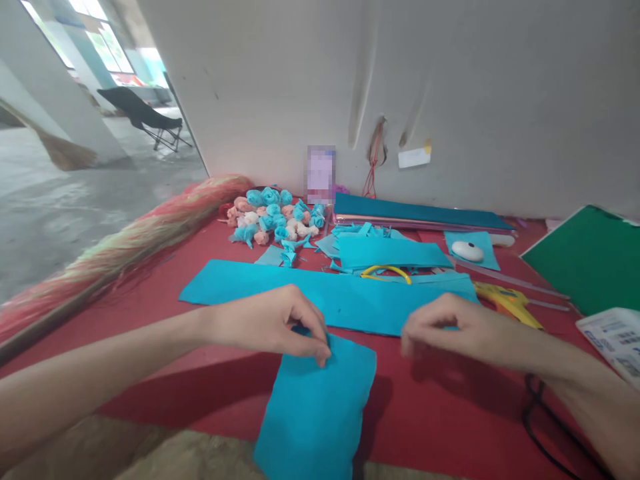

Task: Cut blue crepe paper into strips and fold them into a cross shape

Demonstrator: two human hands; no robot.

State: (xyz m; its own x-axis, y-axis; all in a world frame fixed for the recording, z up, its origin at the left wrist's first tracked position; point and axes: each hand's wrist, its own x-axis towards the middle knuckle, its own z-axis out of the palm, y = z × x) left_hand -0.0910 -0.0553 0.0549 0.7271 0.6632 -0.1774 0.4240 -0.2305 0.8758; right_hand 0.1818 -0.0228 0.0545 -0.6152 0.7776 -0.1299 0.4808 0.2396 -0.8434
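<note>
A piece of bright blue crepe paper [320,407] hangs from my left hand [285,323], whose thumb and fingers are pinched on its top edge. Its lower end reaches past the table's front edge and out of the picture. To the right, my right hand [450,330] hovers over the red table with fingers curled together. Its fingertips are smeared and point down; whether anything is between them is hidden. Behind both hands a long folded strip of blue crepe paper [360,303] lies across the table, partly covered by them.
Blue, pink and white paper flowers [273,217] are heaped at the back left. Beyond the strip lie more blue paper [390,252], yellow-handled scissors [387,270] and a white oval device [467,251]. A yellow glue gun [507,303], its black cord [550,417] and a green board [595,260] are right.
</note>
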